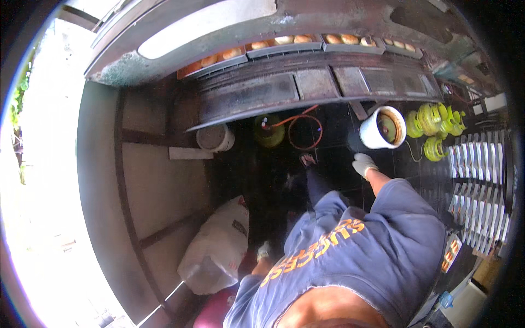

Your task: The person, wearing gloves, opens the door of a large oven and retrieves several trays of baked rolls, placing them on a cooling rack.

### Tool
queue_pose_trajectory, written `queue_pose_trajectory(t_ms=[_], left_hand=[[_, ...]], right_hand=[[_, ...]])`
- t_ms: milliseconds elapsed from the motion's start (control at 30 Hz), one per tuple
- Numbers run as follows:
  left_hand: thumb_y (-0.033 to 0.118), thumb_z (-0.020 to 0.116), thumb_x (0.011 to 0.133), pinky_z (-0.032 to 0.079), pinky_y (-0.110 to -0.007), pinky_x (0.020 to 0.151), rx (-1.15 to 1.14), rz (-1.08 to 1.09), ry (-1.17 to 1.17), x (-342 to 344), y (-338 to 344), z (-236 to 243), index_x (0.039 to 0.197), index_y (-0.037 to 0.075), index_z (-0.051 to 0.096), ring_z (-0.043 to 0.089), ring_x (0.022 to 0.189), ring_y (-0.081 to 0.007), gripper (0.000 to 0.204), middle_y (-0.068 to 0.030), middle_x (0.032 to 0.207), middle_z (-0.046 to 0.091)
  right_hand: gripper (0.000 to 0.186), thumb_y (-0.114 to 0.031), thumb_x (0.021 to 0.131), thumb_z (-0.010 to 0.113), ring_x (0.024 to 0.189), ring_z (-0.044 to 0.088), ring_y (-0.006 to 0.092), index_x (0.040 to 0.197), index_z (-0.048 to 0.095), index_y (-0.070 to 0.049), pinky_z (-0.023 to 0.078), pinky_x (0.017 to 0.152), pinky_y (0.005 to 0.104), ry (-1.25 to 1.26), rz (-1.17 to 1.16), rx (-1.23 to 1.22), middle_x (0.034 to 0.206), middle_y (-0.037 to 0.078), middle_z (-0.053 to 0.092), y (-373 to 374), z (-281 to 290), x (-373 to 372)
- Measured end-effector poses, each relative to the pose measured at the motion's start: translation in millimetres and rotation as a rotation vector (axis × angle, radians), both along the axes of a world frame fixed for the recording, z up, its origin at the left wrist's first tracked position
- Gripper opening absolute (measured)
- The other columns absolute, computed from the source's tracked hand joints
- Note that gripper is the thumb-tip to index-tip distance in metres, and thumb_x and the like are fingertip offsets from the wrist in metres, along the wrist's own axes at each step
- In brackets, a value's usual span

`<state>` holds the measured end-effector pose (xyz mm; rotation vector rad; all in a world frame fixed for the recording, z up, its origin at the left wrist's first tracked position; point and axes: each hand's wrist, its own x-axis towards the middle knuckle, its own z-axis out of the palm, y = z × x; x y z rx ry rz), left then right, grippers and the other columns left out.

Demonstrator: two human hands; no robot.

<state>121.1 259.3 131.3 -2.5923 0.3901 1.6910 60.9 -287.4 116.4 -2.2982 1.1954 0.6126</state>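
My right hand (363, 165), in a white glove, hangs in front of me below a white bucket (372, 134). Its fingers look loosely stretched, and I see nothing in them. The bucket has brown stains inside and something dark red-brown at its bottom. On the left, my left hand (263, 250), also gloved in white, is low beside a large white sack (216, 249). That hand is small and partly in shadow, so its fingers cannot be made out. Ahead, metal trays (285, 48) of round browned buns (302, 39) stand in a row along a long metal oven (246, 103).
A second white bucket (216, 138) and a green gas cylinder (269, 131) with an orange hose (290, 136) are under the oven's front. Several green gas cylinders (432, 117) stand at right, near stacked metal tins (476, 158). A panelled wall (164, 180) bounds the left.
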Motion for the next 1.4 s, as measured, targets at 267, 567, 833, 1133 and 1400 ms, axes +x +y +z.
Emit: queue_pose_trajectory(t_ms=[267,567,833,1133,1400], left_hand=[[0.029,0.051,0.099,0.049,-0.042,0.098,-0.293,0.418,-0.309,41.2,-91.5,-85.5,0.136,0.009,0.057,0.062,0.115,-0.0362,0.042,-0.0185,0.126,0.065],[0.022,0.062,0.092,0.046,-0.023,0.075,-0.738,1.112,-0.137,203.6,-293.9,-8.8,0.139,-0.008,0.049,0.052,0.085,-0.0081,0.057,-0.0016,0.096,0.06],[0.021,0.059,0.092,0.05,-0.035,0.079,-1.137,1.174,-0.117,272.8,-443.2,-55.0,0.117,0.0,0.058,0.058,0.092,-0.0191,0.032,-0.0075,0.102,0.061],[0.01,0.065,0.081,0.056,-0.04,0.065,-0.892,1.575,0.095,215.3,-345.6,13.1,0.096,-0.002,0.067,0.065,0.075,-0.0261,0.019,-0.0091,0.089,0.066],[0.009,0.063,0.083,0.052,-0.038,0.091,-1.139,1.089,0.129,297.9,-326.5,58.4,0.129,0.004,0.056,0.063,0.102,-0.0233,0.047,-0.009,0.111,0.065]], right_hand=[[0.041,-0.025,0.086,0.058,0.124,0.055,0.0412,0.119,0.066,-0.002,0.047,0.102,0.046,-0.649,0.375,-0.201,0.125,0.026,0.062,-179.6,-1.7,399.7],[0.027,-0.022,0.087,0.058,0.101,0.066,0.0398,0.105,0.067,-0.003,0.051,0.088,0.0443,-0.679,0.194,-0.003,0.107,0.025,0.067,-241.6,-18.7,479.1],[0.027,-0.019,0.089,0.062,0.078,0.068,0.0379,0.11,0.064,-0.002,0.053,0.073,0.0468,-0.793,0.38,0.149,0.082,0.021,0.068,-75.1,52.5,261.4],[0.033,-0.018,0.093,0.062,0.105,0.066,0.0253,0.12,0.063,0.001,0.05,0.091,0.036,-0.973,-0.301,0.171,0.117,0.016,0.069,-48.6,100.2,160.7],[0.038,-0.024,0.095,0.047,0.115,0.06,0.0241,0.129,0.057,-0.01,0.055,0.096,0.0505,-0.849,-0.886,1.139,0.124,0.012,0.061,-22.6,32.8,107.4]])
